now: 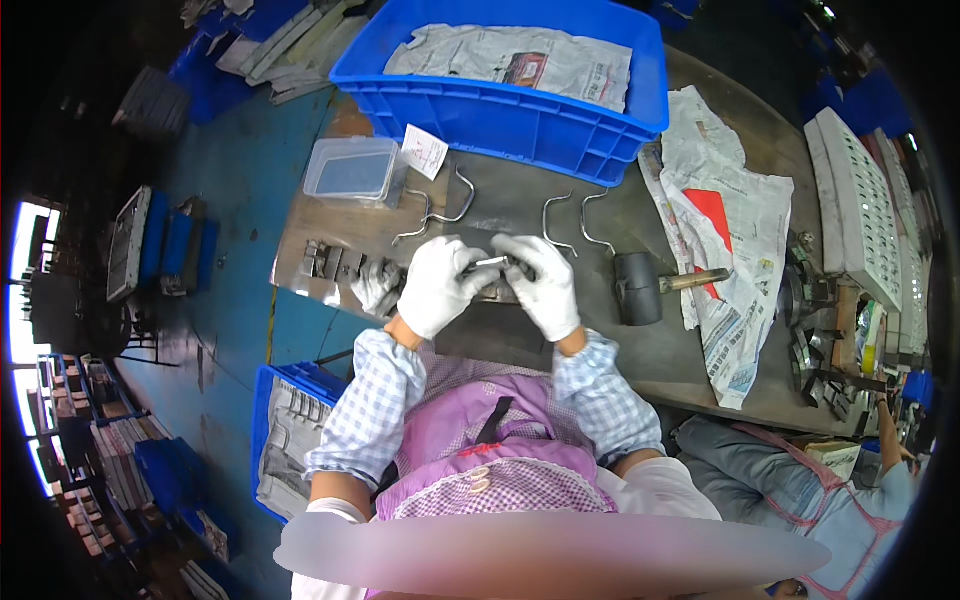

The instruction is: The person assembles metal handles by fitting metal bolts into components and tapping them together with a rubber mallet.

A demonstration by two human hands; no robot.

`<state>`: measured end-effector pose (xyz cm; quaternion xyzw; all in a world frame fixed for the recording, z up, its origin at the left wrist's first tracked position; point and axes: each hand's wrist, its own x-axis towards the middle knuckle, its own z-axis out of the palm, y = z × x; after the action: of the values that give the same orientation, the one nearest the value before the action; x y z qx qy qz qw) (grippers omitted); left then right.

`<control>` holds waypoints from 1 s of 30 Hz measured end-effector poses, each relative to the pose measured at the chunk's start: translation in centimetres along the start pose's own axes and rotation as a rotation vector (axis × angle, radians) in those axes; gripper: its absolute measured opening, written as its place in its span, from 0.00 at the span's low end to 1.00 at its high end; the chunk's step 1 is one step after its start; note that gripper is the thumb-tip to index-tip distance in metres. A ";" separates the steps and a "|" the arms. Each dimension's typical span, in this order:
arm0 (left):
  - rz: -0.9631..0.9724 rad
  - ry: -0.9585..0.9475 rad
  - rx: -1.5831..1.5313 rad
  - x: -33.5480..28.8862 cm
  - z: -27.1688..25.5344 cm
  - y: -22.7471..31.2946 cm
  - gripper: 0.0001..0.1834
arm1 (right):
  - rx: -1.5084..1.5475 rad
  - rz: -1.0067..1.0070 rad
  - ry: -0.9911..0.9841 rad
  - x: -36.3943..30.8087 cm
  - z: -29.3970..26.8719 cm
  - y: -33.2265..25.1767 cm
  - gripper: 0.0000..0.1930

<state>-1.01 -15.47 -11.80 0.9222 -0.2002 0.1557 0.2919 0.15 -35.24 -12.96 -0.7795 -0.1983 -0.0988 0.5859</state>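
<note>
Both my hands wear white gloves and meet over the near middle of the worktable. A short, shiny metal rod (pixel 492 262) spans between their fingertips. My left hand (pixel 435 287) pinches its left end, and my right hand (pixel 543 288) has its fingers closed at the other end. The rest of the rod's shape is hidden by the gloves. Just beyond my hands lie several bent metal rods (pixel 465 205), in a left group and a right pair (pixel 585 222). A black-headed mallet (pixel 636 290) with a wooden handle rests right of my right hand.
A large blue crate (pixel 490 120) lined with newspaper stands at the back. Left are a clear plastic box (pixel 350 172), a crumpled grey glove (pixel 377 288) and small metal parts (pixel 322 262). Newspaper (pixel 745 205) covers the right side. A blue bin (pixel 262 440) holds bent rods; a co-worker (pixel 800 480) is lower right.
</note>
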 end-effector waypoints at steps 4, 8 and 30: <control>-0.307 -0.064 0.141 5.2 3.4 -3.2 0.17 | -0.443 -0.087 0.173 0.6 -9.0 3.0 0.23; -0.290 -0.443 0.356 8.9 8.1 -4.6 0.17 | -1.246 0.052 0.080 -4.6 -18.6 10.1 0.26; -0.047 -0.074 -0.277 1.1 -6.7 -2.0 0.18 | -1.044 0.190 0.184 -17.7 -15.7 10.1 0.33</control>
<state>-0.22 -10.23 -7.08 0.8827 -0.2088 0.0856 0.4123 -10.26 -55.99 -24.01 -0.9698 0.0008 -0.1987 0.1416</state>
